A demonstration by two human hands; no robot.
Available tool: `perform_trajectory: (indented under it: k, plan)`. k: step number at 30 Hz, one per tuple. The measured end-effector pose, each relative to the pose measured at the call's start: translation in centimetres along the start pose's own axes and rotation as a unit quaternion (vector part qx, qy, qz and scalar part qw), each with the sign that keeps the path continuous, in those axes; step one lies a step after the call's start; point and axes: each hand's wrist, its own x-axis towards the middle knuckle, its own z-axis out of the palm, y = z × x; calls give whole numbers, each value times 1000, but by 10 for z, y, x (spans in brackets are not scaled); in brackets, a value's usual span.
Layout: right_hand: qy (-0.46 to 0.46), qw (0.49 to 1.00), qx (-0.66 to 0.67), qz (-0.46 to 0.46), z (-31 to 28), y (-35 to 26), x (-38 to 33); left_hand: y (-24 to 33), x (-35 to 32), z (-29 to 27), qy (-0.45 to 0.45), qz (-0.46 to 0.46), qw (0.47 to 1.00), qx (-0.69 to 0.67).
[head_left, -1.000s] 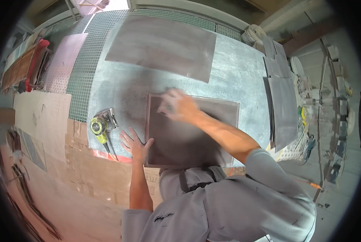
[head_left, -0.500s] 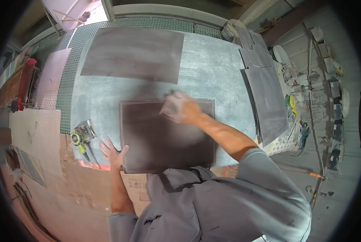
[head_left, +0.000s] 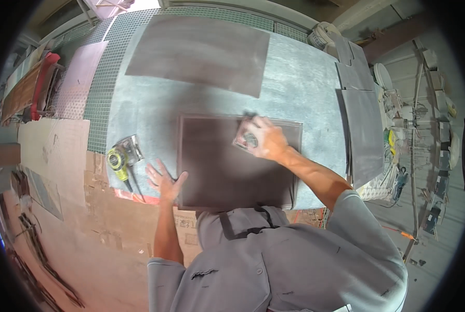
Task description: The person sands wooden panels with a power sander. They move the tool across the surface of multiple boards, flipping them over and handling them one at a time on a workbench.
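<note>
A dark brown rectangular panel (head_left: 227, 177) with a raised-looking rim lies on the pale worktable in front of my body. My right hand (head_left: 267, 139) is closed over a small rectangular hand sander (head_left: 241, 136), held against the panel's far right part; blur and fingers hide much of the tool. My left hand (head_left: 165, 182) is spread flat at the panel's left side, its thumb reaching the edge and its fingers over the table. Beyond the left fingers rests a yellow-green power sander (head_left: 119, 160) with a square base and a dark cord.
A larger dark sheet (head_left: 201, 54) covers the far left of the worktable (head_left: 305, 78). Several dark panels (head_left: 365, 135) are stacked along its right edge. Green grating (head_left: 101, 88) borders the far and left sides. Cardboard (head_left: 100, 208) lies on the floor at left.
The whole view has shifted, so the table sits further right and higher. My right hand with the hand sander has come slightly nearer to me on the panel. My left hand stays beside the panel's edge.
</note>
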Motion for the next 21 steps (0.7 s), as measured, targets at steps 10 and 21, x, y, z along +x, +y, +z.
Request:
perform_trajectory:
  k: [10, 21]
  plan:
    - [-32, 981, 89, -170, 113, -208, 95, 52, 66, -65, 44, 95, 865, -491]
    - [-38, 992, 113, 41, 56, -54, -21, 245, 16, 13, -33, 157, 847, -506]
